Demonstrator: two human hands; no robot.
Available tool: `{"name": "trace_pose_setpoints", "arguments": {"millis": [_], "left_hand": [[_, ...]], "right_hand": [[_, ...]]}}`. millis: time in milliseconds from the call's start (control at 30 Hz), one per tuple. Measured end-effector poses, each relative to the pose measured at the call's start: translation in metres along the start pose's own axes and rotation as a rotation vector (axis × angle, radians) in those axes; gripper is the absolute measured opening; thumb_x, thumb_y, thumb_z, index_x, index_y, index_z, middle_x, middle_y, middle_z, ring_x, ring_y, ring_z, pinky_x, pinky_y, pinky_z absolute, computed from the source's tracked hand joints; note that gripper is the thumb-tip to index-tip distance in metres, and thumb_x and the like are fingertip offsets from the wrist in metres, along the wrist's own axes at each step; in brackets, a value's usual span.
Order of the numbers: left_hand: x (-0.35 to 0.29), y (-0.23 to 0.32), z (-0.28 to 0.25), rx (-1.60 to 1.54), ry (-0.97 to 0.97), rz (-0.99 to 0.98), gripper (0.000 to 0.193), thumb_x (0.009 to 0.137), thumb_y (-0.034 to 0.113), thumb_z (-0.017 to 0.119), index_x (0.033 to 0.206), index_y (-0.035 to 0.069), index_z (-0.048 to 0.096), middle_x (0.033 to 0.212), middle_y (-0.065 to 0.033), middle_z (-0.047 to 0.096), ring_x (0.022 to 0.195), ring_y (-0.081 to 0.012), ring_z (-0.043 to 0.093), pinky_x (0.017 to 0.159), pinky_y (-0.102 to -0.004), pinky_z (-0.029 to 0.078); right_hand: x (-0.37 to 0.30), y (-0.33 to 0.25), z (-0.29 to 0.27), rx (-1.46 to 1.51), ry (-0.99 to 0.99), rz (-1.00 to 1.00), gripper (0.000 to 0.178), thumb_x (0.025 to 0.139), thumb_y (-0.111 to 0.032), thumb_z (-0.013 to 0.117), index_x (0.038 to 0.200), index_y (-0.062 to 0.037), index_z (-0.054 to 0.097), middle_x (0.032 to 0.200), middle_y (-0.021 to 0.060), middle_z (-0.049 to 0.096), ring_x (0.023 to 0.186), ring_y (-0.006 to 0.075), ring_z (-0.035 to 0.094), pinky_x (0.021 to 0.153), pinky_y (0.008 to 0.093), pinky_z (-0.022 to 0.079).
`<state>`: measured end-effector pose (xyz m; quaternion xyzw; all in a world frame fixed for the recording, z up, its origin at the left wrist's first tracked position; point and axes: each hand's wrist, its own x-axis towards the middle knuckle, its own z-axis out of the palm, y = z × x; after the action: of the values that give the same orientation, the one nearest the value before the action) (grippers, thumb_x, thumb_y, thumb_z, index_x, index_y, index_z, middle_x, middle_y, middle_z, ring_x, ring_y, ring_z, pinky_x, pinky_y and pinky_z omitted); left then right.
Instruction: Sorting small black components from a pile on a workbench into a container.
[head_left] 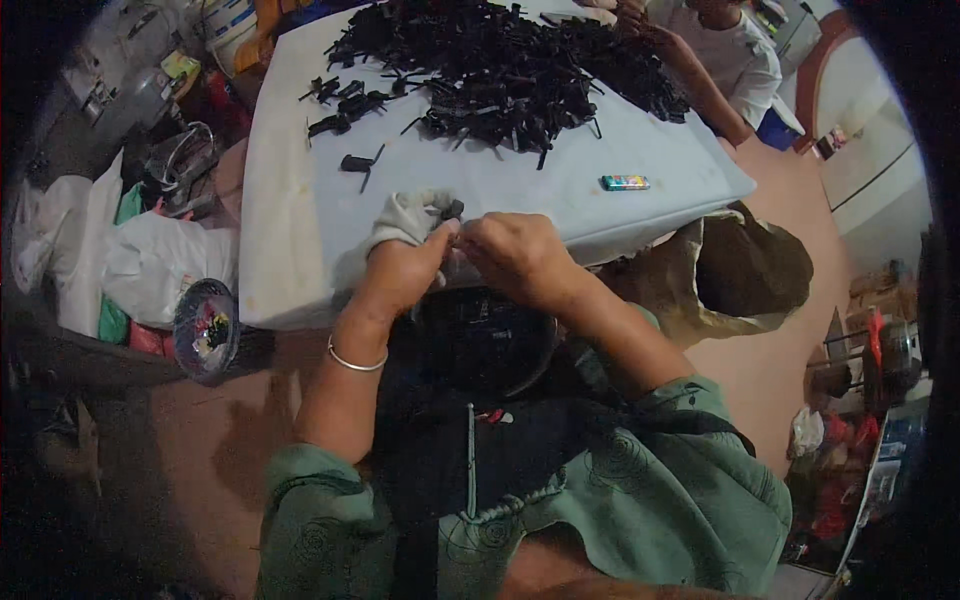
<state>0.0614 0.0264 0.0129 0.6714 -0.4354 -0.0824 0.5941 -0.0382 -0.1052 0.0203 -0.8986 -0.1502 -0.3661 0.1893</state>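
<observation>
My left hand (408, 262), with a whitish cloth (405, 218) around its fingers, grips a small black plastic part (453, 210) at the table's near edge. Against it, my right hand (520, 255) is closed in a pinch; what lies between its fingers is hidden. Beyond my hands, a single black part with a thin stem (358, 163) lies apart on the white table (285, 200). A large heap of similar black parts (500, 85) covers the table's far side. Below my hands is a dark round basin (485, 345), partly hidden by my arms.
A small colourful lighter-shaped item (625, 183) lies at the table's right. An open brown sack (690, 270) stands by the right edge. White bags (160, 260) and a mesh basket (205, 330) are at the left. Another person's arm (700, 85) reaches to the heap.
</observation>
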Motion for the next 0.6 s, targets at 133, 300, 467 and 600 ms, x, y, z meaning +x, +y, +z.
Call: {"name": "trace_pose_setpoints", "arguments": {"millis": [133,300,467,600], "left_hand": [[-0.023,0.040,-0.001,-0.325,-0.081,-0.091,0.022,0.080,0.005,0.054,0.101,0.002,0.053,0.077,-0.0024,0.057,0.063,-0.0087,0.052,0.056,-0.0233,0.043],[-0.043,0.061,-0.008,-0.117,0.028,0.047,0.021,0.079,0.003,0.054,0.100,0.002,0.055,0.072,-0.0020,0.056,0.057,-0.0072,0.050,0.051,-0.0221,0.042],[-0.058,0.080,-0.002,0.061,0.154,0.156,0.018,0.075,0.001,0.053,0.093,0.000,0.056,0.081,-0.0128,0.059,0.073,-0.0203,0.058,0.064,-0.0313,0.046],[-0.067,0.080,0.000,0.396,0.148,0.429,0.026,0.078,0.004,0.054,0.104,-0.001,0.051,0.092,-0.0135,0.059,0.083,-0.0235,0.058,0.074,-0.0296,0.046]], "right_hand": [[0.012,-0.030,-0.015,0.258,0.115,0.533,0.014,0.075,-0.009,0.064,0.075,-0.0022,0.051,0.063,0.0056,0.053,0.049,0.0131,0.049,0.046,0.0267,0.039],[0.017,-0.052,-0.030,0.421,0.010,0.556,0.020,0.082,-0.015,0.057,0.072,0.0001,0.050,0.059,0.0048,0.049,0.053,0.0095,0.041,0.049,0.0253,0.036],[0.009,-0.076,-0.037,0.334,-0.140,0.382,0.024,0.088,-0.019,0.048,0.074,0.0013,0.051,0.057,0.0039,0.045,0.056,0.0094,0.039,0.051,0.0273,0.036],[0.000,-0.088,-0.030,0.494,-0.071,0.566,0.029,0.090,-0.023,0.044,0.080,0.0020,0.054,0.060,0.0016,0.048,0.061,0.0068,0.042,0.054,0.0257,0.039]]}}
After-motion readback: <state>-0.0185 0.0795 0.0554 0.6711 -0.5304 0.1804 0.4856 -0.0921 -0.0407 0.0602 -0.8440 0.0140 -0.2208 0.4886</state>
